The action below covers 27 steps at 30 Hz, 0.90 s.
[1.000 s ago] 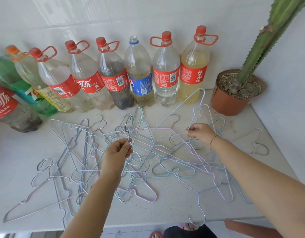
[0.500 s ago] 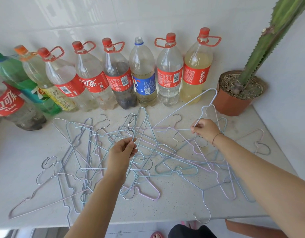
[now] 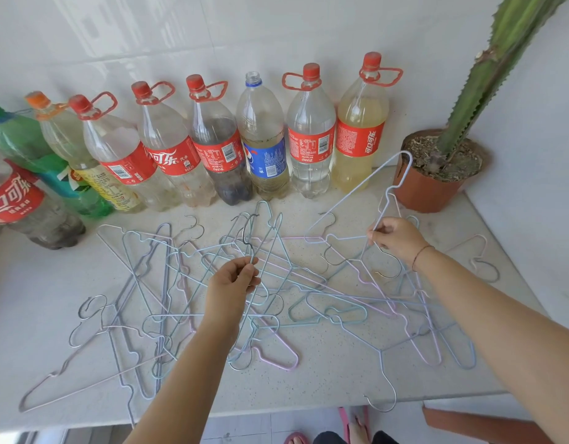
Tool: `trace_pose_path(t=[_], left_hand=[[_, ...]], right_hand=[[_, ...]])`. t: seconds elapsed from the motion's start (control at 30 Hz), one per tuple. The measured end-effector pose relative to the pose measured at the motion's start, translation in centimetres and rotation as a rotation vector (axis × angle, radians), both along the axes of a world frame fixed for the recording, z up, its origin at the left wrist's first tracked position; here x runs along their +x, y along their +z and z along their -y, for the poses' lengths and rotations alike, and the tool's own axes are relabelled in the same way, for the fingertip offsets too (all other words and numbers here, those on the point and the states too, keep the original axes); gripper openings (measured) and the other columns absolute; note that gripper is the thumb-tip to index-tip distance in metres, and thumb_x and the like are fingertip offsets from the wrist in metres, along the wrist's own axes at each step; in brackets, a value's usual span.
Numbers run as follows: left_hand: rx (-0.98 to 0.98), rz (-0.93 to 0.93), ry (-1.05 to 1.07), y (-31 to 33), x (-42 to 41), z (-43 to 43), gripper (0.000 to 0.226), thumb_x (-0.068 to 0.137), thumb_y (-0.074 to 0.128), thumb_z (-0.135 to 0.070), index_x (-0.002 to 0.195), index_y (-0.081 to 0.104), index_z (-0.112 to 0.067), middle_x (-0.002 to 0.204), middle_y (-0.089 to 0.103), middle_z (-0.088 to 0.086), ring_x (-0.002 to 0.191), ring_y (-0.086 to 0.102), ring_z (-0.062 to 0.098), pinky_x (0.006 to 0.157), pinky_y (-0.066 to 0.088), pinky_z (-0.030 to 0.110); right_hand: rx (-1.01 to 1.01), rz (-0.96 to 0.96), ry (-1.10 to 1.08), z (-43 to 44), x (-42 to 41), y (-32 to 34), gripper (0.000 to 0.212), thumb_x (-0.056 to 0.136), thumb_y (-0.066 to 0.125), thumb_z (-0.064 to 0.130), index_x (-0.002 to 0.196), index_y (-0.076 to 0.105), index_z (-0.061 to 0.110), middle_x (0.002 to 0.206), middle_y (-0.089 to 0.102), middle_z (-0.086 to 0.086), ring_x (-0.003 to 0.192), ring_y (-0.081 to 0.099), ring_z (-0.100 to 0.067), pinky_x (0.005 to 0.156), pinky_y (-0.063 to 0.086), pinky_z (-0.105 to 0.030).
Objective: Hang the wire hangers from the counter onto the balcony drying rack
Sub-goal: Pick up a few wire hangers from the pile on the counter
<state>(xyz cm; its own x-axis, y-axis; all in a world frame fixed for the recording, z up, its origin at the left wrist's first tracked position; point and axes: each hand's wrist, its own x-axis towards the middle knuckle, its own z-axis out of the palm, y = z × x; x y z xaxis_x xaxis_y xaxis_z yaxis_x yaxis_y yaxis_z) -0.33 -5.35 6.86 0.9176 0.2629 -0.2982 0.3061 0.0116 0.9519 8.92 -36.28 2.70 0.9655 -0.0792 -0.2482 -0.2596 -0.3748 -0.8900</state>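
Observation:
Several pastel wire hangers (image 3: 308, 293) lie tangled across the speckled white counter (image 3: 324, 376). My left hand (image 3: 235, 283) pinches the neck of a blue-green hanger (image 3: 264, 248), its dark hook rising just above my fingers. My right hand (image 3: 395, 238) pinches a pale blue hanger (image 3: 356, 193) and holds it tilted up off the pile, its top corner near the flowerpot. One hanger's hook (image 3: 385, 398) pokes over the counter's front edge. No drying rack is in view.
A row of several large plastic bottles (image 3: 308, 139) stands along the tiled back wall. A terracotta pot (image 3: 424, 187) with a tall cactus (image 3: 491, 68) sits at the back right corner. A wall bounds the right side. Feet in sandals show below the counter edge.
My right hand has lifted the pale blue hanger a little higher and farther right. My left hand keeps its pinch on the other hanger, almost in the same place.

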Motion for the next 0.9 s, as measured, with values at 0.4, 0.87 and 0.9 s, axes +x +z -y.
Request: trace_pose_path(t=[0.4, 0.87, 0.9], left_hand=[[-0.050, 0.031, -0.002, 1.6, -0.2, -0.1, 0.017, 0.095, 0.048, -0.005, 0.104, 0.062, -0.004, 0.076, 0.060, 0.003, 0.067, 0.056, 0.015, 0.072, 0.047, 0.026], [-0.051, 0.058, 0.005, 2.6, -2.3, -1.8, 0.016, 0.094, 0.048, -0.003, 0.098, 0.063, -0.008, 0.072, 0.060, 0.000, 0.058, 0.056, 0.008, 0.067, 0.048, 0.021], [-0.050, 0.056, 0.004, 2.6, -2.5, -2.0, 0.016, 0.094, 0.048, -0.003, 0.098, 0.063, -0.007, 0.072, 0.060, 0.000, 0.060, 0.056, 0.010, 0.068, 0.048, 0.022]], right_hand=[[0.294, -0.044, -0.379, -5.5, -2.3, 3.5, 0.041, 0.078, 0.058, -0.005, 0.100, 0.029, 0.014, 0.061, 0.058, -0.015, 0.032, 0.044, -0.009, 0.035, 0.032, -0.017], [0.484, -0.362, -0.402, -6.8, -4.2, 2.5, 0.020, 0.088, 0.056, 0.006, 0.068, 0.054, 0.009, 0.040, 0.061, 0.003, 0.032, 0.052, 0.002, 0.037, 0.036, -0.012], [0.546, -0.390, -0.420, -6.9, -4.6, 2.5, 0.021, 0.089, 0.054, 0.006, 0.069, 0.053, 0.010, 0.039, 0.060, 0.003, 0.032, 0.053, 0.002, 0.039, 0.038, -0.013]])
